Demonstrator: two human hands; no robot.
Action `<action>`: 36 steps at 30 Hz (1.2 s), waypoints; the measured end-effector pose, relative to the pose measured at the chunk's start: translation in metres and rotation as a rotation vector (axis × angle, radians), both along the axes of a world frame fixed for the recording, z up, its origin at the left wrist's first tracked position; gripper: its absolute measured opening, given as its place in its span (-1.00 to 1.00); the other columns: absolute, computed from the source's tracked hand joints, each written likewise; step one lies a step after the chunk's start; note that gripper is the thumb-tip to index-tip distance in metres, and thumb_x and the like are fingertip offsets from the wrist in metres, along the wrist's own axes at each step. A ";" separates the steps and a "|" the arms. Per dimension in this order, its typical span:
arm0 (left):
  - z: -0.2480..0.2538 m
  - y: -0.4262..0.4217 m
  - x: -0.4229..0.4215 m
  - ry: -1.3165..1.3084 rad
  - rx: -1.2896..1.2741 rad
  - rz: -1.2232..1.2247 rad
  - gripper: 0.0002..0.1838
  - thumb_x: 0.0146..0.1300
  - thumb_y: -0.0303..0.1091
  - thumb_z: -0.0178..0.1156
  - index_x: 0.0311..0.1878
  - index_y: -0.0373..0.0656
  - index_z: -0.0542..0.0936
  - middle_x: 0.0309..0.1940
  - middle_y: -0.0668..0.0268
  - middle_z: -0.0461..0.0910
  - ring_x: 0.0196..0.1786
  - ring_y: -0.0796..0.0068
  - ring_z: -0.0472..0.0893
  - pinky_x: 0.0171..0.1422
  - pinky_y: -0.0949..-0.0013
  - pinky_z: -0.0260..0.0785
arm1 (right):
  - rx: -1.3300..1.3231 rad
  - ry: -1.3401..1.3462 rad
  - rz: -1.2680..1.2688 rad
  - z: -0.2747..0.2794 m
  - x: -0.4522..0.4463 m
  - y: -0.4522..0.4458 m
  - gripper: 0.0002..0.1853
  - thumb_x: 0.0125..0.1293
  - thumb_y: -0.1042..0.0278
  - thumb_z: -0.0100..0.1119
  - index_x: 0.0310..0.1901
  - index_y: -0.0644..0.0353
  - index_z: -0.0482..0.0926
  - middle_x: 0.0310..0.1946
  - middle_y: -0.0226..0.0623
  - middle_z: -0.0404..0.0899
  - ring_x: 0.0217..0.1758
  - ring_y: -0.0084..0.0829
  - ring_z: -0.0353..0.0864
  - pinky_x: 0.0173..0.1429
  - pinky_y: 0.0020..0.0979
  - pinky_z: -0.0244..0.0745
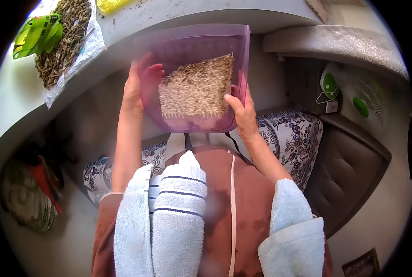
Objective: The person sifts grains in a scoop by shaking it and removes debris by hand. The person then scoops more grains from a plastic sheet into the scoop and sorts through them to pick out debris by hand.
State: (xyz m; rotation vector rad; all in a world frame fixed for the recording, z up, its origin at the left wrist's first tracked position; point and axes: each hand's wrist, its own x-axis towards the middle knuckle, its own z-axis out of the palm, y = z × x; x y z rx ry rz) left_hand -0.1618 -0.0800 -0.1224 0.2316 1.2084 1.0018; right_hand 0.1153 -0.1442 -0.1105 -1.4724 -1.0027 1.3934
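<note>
A see-through purple plastic bin is held up before my body, tilted. Inside lies a heap of straw-coloured, grain-like bits, with darker brown bits along its upper and right edges. A row of pale, tooth-like marks runs along the heap's lower edge. My left hand grips the bin's left side, its fingers tinted by the purple plastic. On the right side, my right hand clasps the wall, its thumb on the near face and its other fingers mostly hidden.
A white curved counter carries a spread of dry brown plant bits on a white sheet, with a green plastic bag. A patterned cushioned seat, a brown padded panel and a fan stand at the right.
</note>
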 end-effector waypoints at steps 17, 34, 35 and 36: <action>0.012 -0.007 0.028 0.108 -0.063 0.034 -0.39 0.43 0.21 -0.13 0.29 -0.07 0.39 0.05 0.17 0.52 0.06 0.34 0.55 0.23 0.25 0.38 | -0.365 0.352 -0.034 -0.006 0.029 0.010 -0.22 0.13 0.42 0.14 0.44 0.11 0.15 0.09 -0.16 0.42 0.23 -0.36 0.38 0.33 -0.38 0.28; 0.021 -0.029 0.102 0.182 0.078 0.172 -0.44 0.48 0.11 -0.15 0.25 -0.18 0.39 0.07 0.21 0.52 0.07 0.39 0.52 0.25 0.30 0.34 | -0.383 0.446 0.021 -0.015 0.088 0.025 -0.21 0.11 0.36 0.10 0.45 0.03 0.16 0.14 -0.07 0.45 0.15 -0.26 0.52 0.25 -0.28 0.42; 0.015 -0.034 0.106 0.152 0.121 0.184 -0.44 0.48 0.11 -0.16 0.27 -0.14 0.37 0.05 0.22 0.52 0.06 0.39 0.52 0.26 0.29 0.33 | -0.379 0.516 0.035 -0.014 0.093 0.027 -0.20 0.09 0.36 0.11 0.45 0.03 0.16 0.16 -0.08 0.43 0.18 -0.26 0.50 0.27 -0.28 0.41; 0.011 -0.037 0.109 0.120 0.164 0.195 -0.44 0.48 0.12 -0.16 0.30 -0.11 0.35 0.03 0.23 0.53 0.05 0.39 0.52 0.26 0.29 0.32 | -0.310 0.500 0.013 -0.016 0.090 0.022 -0.19 0.08 0.36 0.11 0.45 0.07 0.16 0.21 -0.09 0.40 0.23 -0.26 0.44 0.32 -0.28 0.34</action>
